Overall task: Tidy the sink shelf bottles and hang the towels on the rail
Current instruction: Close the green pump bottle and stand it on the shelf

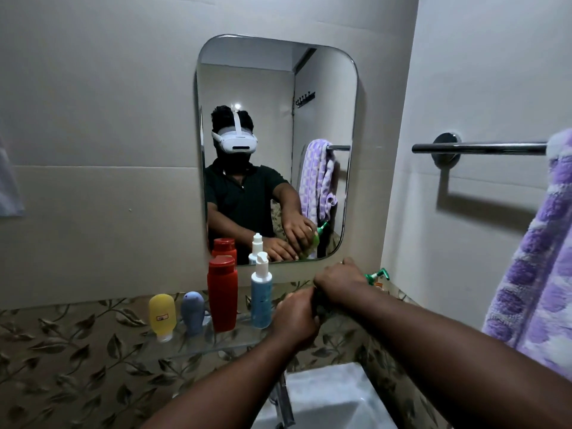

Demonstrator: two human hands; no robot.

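Observation:
A glass shelf (198,345) under the mirror (346,97) carries a yellow tube (162,315), a grey-blue tube (192,311), a tall red bottle (222,294) and a blue spray bottle (261,292), all standing. At the shelf's right end my right hand (340,284) is wrapped over a green pump bottle (378,276); only the pump head shows past my knuckles. The mirror shows those fingers around its pale green body. My left hand (295,318) is curled just below and left of my right wrist; what it touches is hidden. A purple-and-white towel (538,261) hangs on the chrome rail (479,148).
A white sink (328,397) with a chrome tap (284,407) lies directly below my arms. Leaf-patterned tiles run behind the shelf. The right wall with the rail stands close beside the green bottle. A pale cloth edge (9,187) shows at the far left.

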